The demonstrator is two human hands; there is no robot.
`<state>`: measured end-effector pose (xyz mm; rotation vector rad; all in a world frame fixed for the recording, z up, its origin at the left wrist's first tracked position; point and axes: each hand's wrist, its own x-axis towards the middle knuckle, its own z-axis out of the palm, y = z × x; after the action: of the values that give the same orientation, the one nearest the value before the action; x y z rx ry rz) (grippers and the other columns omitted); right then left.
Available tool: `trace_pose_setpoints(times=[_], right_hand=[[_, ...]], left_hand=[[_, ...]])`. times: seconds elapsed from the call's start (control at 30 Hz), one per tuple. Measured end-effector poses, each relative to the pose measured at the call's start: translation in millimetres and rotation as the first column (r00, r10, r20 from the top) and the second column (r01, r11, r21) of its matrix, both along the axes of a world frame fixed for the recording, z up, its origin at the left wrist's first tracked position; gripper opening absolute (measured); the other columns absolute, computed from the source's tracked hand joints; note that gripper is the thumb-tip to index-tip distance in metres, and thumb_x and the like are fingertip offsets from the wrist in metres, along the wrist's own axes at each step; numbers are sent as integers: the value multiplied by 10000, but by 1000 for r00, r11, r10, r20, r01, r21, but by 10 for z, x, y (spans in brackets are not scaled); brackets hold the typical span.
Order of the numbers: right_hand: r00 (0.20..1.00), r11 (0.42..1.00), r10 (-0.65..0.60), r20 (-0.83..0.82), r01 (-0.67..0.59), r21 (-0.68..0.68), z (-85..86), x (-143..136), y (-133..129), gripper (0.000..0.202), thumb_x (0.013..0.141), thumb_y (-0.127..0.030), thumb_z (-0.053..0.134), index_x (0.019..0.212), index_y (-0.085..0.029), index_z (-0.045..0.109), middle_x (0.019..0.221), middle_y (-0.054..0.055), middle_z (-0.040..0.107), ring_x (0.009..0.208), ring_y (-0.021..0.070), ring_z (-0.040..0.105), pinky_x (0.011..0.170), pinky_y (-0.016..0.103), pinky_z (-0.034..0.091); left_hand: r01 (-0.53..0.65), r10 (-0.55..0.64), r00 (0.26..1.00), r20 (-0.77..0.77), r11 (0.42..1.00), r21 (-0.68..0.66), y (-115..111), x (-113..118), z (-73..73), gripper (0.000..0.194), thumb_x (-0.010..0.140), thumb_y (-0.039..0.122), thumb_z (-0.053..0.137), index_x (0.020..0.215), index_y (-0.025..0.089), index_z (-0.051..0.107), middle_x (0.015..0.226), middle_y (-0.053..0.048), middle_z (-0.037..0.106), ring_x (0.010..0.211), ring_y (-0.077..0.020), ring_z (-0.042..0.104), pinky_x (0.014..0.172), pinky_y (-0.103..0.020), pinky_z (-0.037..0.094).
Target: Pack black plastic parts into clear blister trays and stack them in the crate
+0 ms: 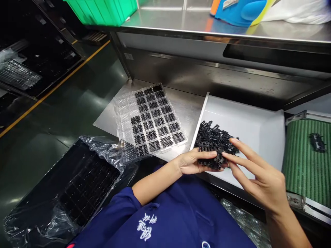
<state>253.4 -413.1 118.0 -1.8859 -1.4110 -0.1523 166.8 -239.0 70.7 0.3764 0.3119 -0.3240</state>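
Note:
My left hand [192,162] is wrapped round a row of small black plastic parts [207,162], its thumb lying along the top. My right hand [261,175] reaches in from the right, fingers stretched and apart, with fingertips at the right end of that row. Whether a single part sits between those fingertips is hard to make out. Just behind both hands, a loose heap of black plastic parts [214,132] lies in a white bin [248,117]. Left of the bin, a clear compartment tray [126,106] holds similar parts in many of its pockets.
On the right, a green conveyor belt [297,151] carries one black part [317,142]. A steel shelf [165,20] above holds a green crate [103,10] and a blue object [238,12]. A plastic-wrapped black tray stack [88,186] stands low on the left.

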Motion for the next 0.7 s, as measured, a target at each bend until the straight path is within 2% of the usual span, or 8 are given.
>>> trace_pose_setpoints(times=[0.07, 0.13, 0.2, 0.37, 0.57, 0.7], right_hand=[[1000, 996, 4, 6, -4, -86, 35, 19, -6, 378, 902, -214, 666, 1275, -267, 652, 1537, 42, 484, 1347, 278, 536, 1162, 429, 433], [1000, 993, -20, -14, 18, -119, 33, 21, -21, 323, 884, -325, 709, 1195, -246, 665, 1486, 75, 542, 1293, 287, 585, 1115, 428, 484], [996, 992, -52, -70, 44, -115, 7, 17, -49, 294, 858, -355, 746, 1121, -255, 664, 1409, 75, 614, 1215, 273, 644, 1050, 410, 538], [965, 998, -5, -263, -11, -62, -26, 18, -143, 481, 838, -285, 765, 1275, -290, 564, 1449, 69, 578, 1295, 286, 584, 1090, 463, 509], [967, 985, 69, -247, -106, -139, 14, 69, -147, 483, 883, -235, 717, 1317, -293, 512, 1497, 40, 533, 1336, 222, 545, 1044, 322, 550], [950, 978, 119, -289, -162, -131, -30, 102, -67, 514, 876, -237, 726, 1328, -298, 488, 1492, 40, 538, 1329, 228, 551, 1052, 344, 547]], left_hand=[[-59, 58, 998, 15, 995, 79, -6, -8, 24, 509, 557, 293, 943, 1000, 130, 753, 994, -108, 759, 843, -197, 724, 885, -356, 546], [-101, 96, 995, 36, 977, 190, -11, -9, 43, 512, 555, 287, 946, 1006, 136, 757, 1004, -91, 758, 848, -164, 710, 866, -300, 532], [-117, 108, 993, 50, 959, 259, -16, -1, 52, 485, 553, 271, 946, 984, 143, 763, 987, -72, 758, 840, -142, 698, 842, -270, 523], [-58, 49, 998, 49, 976, 208, -26, 26, 40, 519, 559, 333, 941, 1011, 150, 763, 1006, -89, 758, 860, -181, 712, 859, -330, 552], [-8, 1, 1000, 30, 976, 217, 4, 17, 33, 552, 547, 337, 947, 1029, 153, 751, 1016, -97, 759, 862, -171, 709, 811, -295, 558], [-13, 10, 1000, 16, 979, 205, 56, -25, 35, 636, 512, 368, 959, 1065, 144, 741, 1043, -122, 752, 860, -185, 712, 796, -312, 565]])
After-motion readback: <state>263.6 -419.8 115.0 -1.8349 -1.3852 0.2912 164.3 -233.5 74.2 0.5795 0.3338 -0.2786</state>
